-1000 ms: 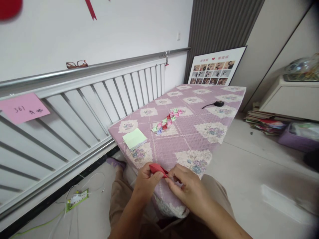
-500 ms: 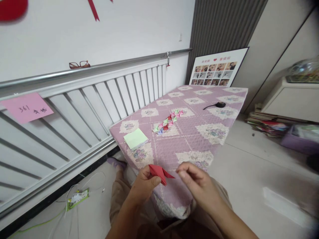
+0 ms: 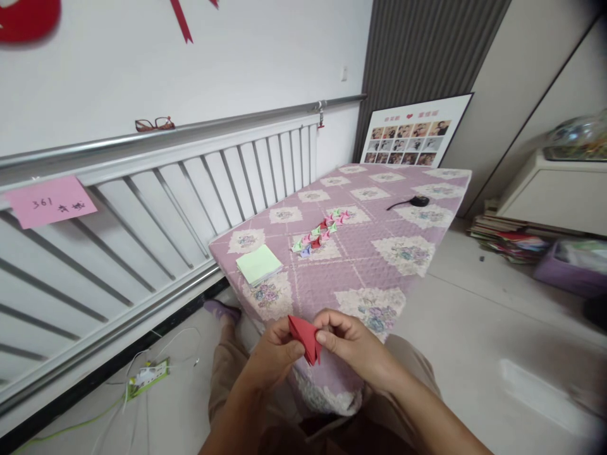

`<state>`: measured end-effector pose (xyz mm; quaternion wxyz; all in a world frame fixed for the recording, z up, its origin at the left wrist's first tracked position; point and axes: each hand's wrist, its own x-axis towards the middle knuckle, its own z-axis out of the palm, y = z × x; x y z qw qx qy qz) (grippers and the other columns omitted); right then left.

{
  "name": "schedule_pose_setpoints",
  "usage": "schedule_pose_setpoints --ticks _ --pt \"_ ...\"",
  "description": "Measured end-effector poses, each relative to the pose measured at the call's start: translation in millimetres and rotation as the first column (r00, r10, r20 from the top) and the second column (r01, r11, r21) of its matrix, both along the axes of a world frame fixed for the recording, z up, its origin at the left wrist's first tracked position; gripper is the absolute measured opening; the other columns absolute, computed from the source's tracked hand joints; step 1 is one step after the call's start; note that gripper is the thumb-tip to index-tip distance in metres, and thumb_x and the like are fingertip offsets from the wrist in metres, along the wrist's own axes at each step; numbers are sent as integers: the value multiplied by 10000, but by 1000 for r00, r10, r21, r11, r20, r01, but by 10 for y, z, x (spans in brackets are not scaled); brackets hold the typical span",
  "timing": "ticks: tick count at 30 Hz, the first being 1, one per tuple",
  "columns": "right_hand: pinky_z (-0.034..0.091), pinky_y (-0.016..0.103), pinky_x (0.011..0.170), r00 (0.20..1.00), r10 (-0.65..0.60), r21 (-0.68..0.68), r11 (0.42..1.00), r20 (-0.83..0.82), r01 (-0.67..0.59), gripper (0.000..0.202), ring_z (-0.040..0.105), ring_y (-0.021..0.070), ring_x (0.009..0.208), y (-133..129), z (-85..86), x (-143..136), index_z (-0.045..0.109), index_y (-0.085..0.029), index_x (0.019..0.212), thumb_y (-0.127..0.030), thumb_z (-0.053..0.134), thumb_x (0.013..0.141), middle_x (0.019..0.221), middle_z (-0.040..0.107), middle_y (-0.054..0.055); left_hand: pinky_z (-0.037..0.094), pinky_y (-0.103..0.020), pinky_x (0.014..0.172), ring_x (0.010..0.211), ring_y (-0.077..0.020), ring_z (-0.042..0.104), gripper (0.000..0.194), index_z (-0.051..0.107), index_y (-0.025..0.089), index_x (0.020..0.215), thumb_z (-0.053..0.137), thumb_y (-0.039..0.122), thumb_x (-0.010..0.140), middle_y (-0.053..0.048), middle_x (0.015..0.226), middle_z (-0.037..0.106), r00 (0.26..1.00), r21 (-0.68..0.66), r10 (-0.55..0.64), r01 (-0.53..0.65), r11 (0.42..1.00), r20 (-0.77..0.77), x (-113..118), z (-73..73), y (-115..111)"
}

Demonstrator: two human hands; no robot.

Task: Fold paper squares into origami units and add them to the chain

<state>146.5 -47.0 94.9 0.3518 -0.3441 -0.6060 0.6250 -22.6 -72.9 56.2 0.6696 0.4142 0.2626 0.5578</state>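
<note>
A folded piece of red paper is held up over the near end of the table. My left hand pinches its left side between thumb and fingers. On the other side, my right hand has its thumb and fingertips closed on the right edge. Beyond my hands, small folded paper pieces in green, pink, red and blue sit in rows on the table. A stack of pale green paper squares lies at the table's left edge.
The table has a purple floral cloth. A black corded object rests at its far right. Along the left wall runs a white radiator with a pink note. Glasses lie above it. A power strip is on the floor.
My right hand has moved left and taken hold of the red paper's right side. The paper's right flap, which stuck out before, is now folded down toward the rest.
</note>
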Motion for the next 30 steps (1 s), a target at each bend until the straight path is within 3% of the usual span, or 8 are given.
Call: schedule_pose_setpoints --ticks 5,12,18,22,26,30 --pt "332 207 542 996 89 -71 993 -19 -90 342 417 79 574 8 63 41 580 -175 708 -496 697 715 631 516 -46 421 -259 699 720 -147 538 336 671 156 862 810 368 642 -21 758 600 992 -17 -60 58 998 -110 -79 15 3" --pt "282 197 484 968 243 -116 965 56 -235 375 369 71 526 56 23 94 625 -170 795 -537 672 729 617 507 -44 420 -257 708 728 -152 513 311 656 147 791 785 394 653 -27 764 557 927 -40 -125 119 992 -354 -184 118 6" --pt "324 218 576 954 259 65 960 153 -271 323 415 91 610 123 74 150 589 -173 735 -487 610 809 657 493 -45 407 -246 731 741 -141 529 217 680 148 858 694 332 743 -18 782 606 881 -14 -166 179 984 -443 -190 221 32" --pt "369 232 616 937 152 262 935 314 -239 211 463 112 677 151 122 186 603 -188 745 -369 577 848 743 504 -20 409 -241 751 784 -142 544 144 671 150 861 658 258 766 -19 818 622 849 -24 -145 154 988 -508 -176 241 44" --pt "389 233 637 903 15 412 887 429 -210 94 489 119 717 161 88 190 617 -201 754 -238 581 832 776 497 -10 424 -241 720 773 -143 560 207 643 155 947 649 222 751 -23 842 625 841 -49 -127 119 992 -525 -147 193 48" --pt "374 221 609 876 6 430 870 482 -242 101 492 110 671 158 9 188 589 -202 739 -193 557 835 724 523 -26 403 -226 662 725 -130 534 235 643 151 966 632 187 734 -16 827 614 778 -34 -99 100 994 -620 -138 114 40"
